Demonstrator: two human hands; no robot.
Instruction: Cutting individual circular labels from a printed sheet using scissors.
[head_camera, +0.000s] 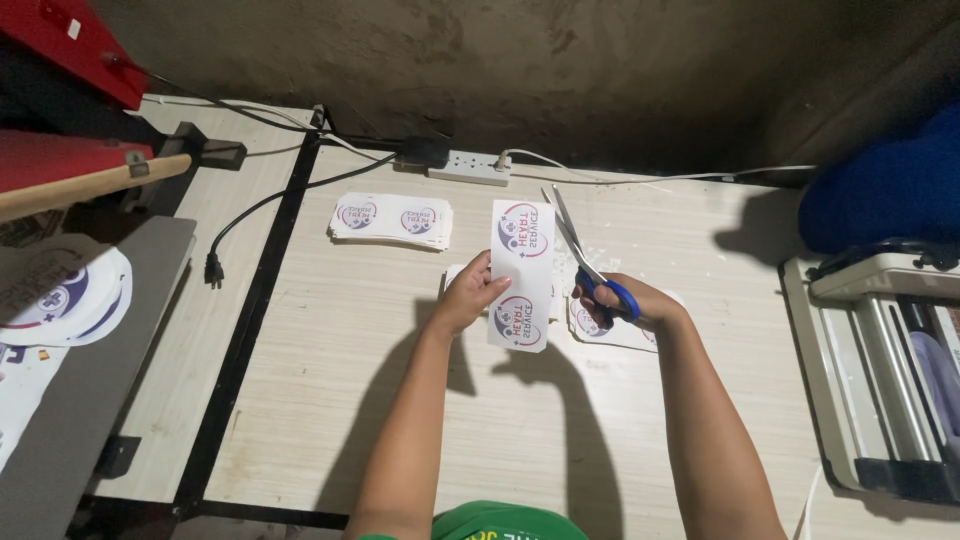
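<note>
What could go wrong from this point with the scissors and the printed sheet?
The open blue-handled scissors in the right hand sit close beside the white printed paper strip; a skewed cut might clip a round logo. The left hand pinches the strip's edge near the blades, so fingers might get nicked.

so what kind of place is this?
Probably a small print or sticker workshop. The left hand holds a printed sheet while the right hand works scissors; a stack of printed sheets lies on the table, with a roller machine alongside.
</note>
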